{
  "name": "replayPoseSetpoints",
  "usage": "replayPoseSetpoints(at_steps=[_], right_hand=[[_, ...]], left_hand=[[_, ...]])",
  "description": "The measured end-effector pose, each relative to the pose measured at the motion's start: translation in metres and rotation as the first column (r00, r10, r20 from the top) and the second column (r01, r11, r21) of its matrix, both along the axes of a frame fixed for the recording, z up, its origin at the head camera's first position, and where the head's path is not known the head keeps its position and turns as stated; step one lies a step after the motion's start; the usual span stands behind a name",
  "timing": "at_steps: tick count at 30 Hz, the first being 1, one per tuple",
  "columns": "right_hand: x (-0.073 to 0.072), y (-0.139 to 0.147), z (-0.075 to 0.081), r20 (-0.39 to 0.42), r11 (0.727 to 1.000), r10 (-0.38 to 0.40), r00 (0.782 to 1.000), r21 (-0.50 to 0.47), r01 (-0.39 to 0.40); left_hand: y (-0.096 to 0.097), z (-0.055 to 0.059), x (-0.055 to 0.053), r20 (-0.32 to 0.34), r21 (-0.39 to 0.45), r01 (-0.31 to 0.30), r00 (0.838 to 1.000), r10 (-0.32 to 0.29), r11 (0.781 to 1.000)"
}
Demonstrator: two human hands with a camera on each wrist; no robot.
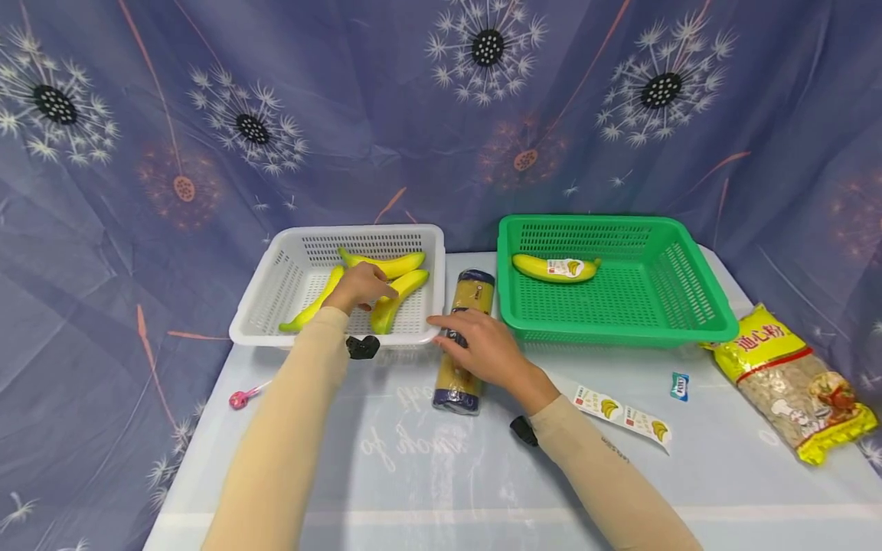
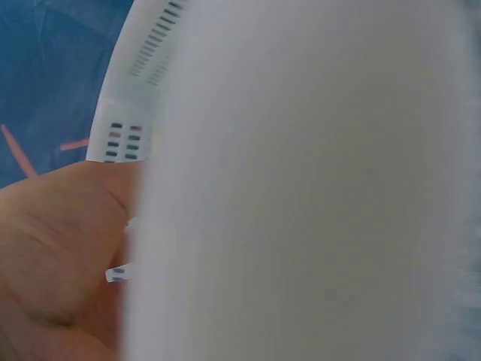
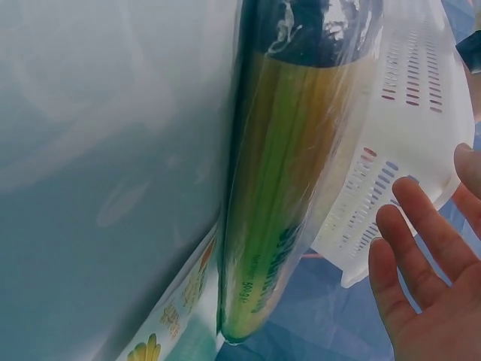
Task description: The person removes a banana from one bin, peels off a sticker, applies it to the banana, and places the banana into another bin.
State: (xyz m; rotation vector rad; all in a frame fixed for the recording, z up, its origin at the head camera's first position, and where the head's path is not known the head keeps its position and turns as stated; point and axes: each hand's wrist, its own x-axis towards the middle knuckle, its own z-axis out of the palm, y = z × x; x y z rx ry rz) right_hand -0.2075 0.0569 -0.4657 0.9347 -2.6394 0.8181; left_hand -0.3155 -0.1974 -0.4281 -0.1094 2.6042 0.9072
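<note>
My left hand (image 1: pixel 360 286) reaches into the white basket (image 1: pixel 256 306), its fingertips at a yellow banana (image 1: pixel 406 285) on the right side. Whether they pinch it cannot be told, as the hand hides the contact. Two more bananas lie in this basket, one at the back (image 1: pixel 396 265) and one on the left (image 1: pixel 313 304). In the left wrist view a pale blur covers most of the frame. My right hand (image 1: pixel 484 348) is above a pack of dry noodles (image 1: pixel 458 375), its extended fingers at the white basket's right front corner. Spread fingers (image 3: pixel 428 263) show in the right wrist view.
A green basket (image 1: pixel 620 334) at the right holds one banana with a label (image 1: pixel 537 266). A strip of banana stickers (image 1: pixel 623 415), a small blue packet (image 1: pixel 680 386) and a yellow-ended food bag (image 1: pixel 792 383) lie at the right. A pink lollipop (image 1: pixel 239 399) lies at the left.
</note>
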Motion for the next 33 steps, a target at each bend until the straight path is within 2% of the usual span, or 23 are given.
replayPoseSetpoints(at_steps=[4,10,17,23,27,33], right_hand=[[0.001,0.001,0.001,0.011,1.0,-0.001,1.0,0.004,0.001],[0.002,0.0,0.001,0.028,1.0,0.002,1.0,0.021,-0.003],[0.004,0.002,0.002,0.029,1.0,-0.007,1.0,-0.005,0.007],[0.005,0.001,-0.001,0.037,1.0,-0.001,0.999,0.0,0.001],[0.005,0.001,-0.001,0.02,1.0,0.001,1.0,-0.011,0.0],[0.006,0.002,-0.003,-0.008,1.0,0.009,1.0,-0.02,-0.009]], left_hand=[[0.004,-0.007,0.002,0.014,-0.052,0.039,0.999,-0.039,0.998],[0.002,-0.017,0.01,-0.02,-0.075,0.029,0.999,-0.03,0.997],[0.005,-0.018,0.018,-0.079,-0.114,0.052,0.995,-0.061,0.992],[0.006,-0.018,0.02,-0.124,-0.176,0.047,0.99,-0.069,0.983],[0.006,-0.013,0.021,-0.199,-0.211,0.043,0.976,-0.087,0.976],[0.003,-0.004,0.028,-0.332,-0.217,0.021,0.938,-0.094,0.976]])
